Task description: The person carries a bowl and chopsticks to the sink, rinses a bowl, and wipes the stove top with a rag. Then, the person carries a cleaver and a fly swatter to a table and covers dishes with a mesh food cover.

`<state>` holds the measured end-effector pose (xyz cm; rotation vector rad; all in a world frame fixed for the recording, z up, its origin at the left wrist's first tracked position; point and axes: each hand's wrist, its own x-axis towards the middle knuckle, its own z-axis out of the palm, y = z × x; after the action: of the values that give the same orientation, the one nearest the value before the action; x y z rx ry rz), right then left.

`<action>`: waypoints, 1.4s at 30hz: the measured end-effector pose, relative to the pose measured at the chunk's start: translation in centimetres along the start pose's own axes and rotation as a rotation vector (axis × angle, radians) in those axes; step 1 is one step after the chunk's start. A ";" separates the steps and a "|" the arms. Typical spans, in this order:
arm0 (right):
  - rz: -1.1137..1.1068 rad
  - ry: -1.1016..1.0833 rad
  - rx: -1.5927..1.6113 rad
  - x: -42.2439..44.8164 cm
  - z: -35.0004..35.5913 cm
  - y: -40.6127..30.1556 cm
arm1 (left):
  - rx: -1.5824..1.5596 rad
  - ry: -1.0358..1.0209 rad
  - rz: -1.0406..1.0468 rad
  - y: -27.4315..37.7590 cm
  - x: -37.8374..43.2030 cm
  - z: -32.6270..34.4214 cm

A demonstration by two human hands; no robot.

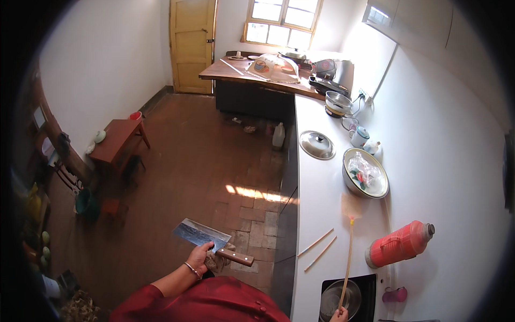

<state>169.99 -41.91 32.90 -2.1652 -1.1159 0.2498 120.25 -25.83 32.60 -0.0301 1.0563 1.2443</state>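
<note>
My left hand (198,258) grips a cleaver (201,234) by its blade, thumb on the steel near the wooden handle (235,256). A crumpled brown cloth (217,262) is bunched in the same hand, under the cleaver. At the bottom edge, my right hand (340,315) holds the thin stick of a fly swatter (348,257). Its square mesh head (351,205) is over the white countertop (318,193). Below the stick, a metal basin (354,292) sits in a dark-rimmed sink opening. Two chopsticks (316,242) lie apart on the counter to the left of the swatter.
A red thermos flask (400,244) leans by the wall. An enamel basin (365,173) holds clear plastic; a metal lid (317,145) lies nearby. Further back are an enamel mug (359,137), an electric pot (338,103) and a food cover (273,69). A red table (119,139) stands left.
</note>
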 end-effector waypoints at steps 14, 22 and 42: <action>0.272 -0.085 0.155 -4.8 -0.7 0.0 | -0.027 0.036 -0.079 -0.7 0.5 1.5; 0.222 -0.171 0.162 -5.6 0.1 -1.8 | -0.056 0.051 -0.102 -1.2 0.2 1.7; -0.136 -0.556 0.056 -2.4 6.0 -10.6 | -0.259 0.170 -0.085 1.6 0.8 -5.0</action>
<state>158.89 -36.63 34.95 -2.0092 -1.5272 0.8466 115.86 -27.35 30.12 -0.3811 1.0215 1.3110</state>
